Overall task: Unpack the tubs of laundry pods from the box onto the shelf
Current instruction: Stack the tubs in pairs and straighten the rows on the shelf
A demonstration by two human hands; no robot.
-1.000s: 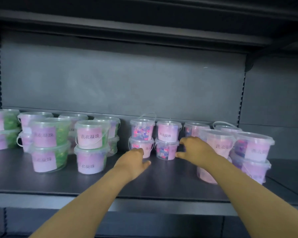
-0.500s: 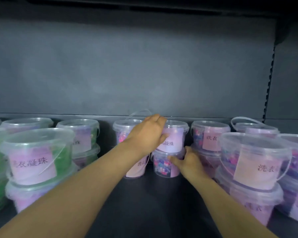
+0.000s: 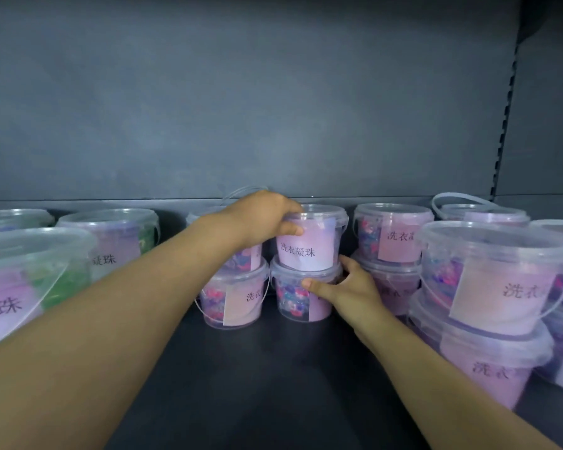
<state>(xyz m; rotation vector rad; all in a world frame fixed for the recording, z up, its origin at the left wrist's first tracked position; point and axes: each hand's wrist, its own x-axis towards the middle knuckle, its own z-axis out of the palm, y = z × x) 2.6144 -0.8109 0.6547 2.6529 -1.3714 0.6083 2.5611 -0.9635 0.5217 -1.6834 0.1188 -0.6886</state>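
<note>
The upper tub (image 3: 307,245) sits on the lower tub (image 3: 294,300), deep on the shelf (image 3: 273,384). The left hand (image 3: 264,219) grips the upper tub's rim, and the right hand (image 3: 351,287) curls round the lower tub. Just beside the upper tub stand a left stack (image 3: 234,297), partly hidden by the left hand, and a right stack (image 3: 392,241).

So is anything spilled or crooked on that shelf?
Nothing is spilled or tipped. One small oddity: the bottom tub, gripped by the right hand, has its label turned sideways, while the top tub in the left hand faces front.
</note>
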